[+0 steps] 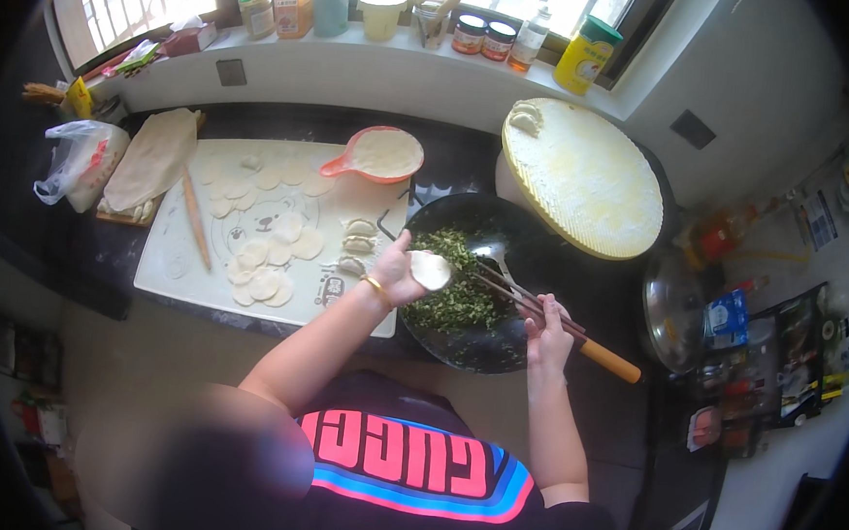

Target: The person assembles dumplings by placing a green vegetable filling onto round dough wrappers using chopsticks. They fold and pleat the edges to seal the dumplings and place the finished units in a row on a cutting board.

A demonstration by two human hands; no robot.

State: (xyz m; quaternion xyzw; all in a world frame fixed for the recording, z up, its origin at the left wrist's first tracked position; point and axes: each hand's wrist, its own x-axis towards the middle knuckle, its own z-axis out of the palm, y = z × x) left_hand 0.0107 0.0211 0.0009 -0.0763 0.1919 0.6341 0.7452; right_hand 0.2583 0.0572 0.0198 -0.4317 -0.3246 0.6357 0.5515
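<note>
A round white dumpling wrapper (431, 271) rests on the fingers of my left hand (401, 271), at the left rim of a black wok (477, 354). Chopped green filling (456, 306) lies in the wok. My right hand (547, 335) grips a pair of dark chopsticks (512, 292), their tips in the filling close to the wrapper. A spatula with an orange wooden handle (609, 360) leans in the wok, passing beside my right hand. Several folded dumplings (358, 235) stand in a column on the white mat, left of my left hand.
Flat wrappers (267, 267) and a rolling pin (195, 220) lie on the white mat (171, 240). A red strainer-like bowl of flour (389, 153) sits behind. At the back right is a floured yellow round tray (585, 178) with a few dumplings. Jars (469, 35) line the windowsill.
</note>
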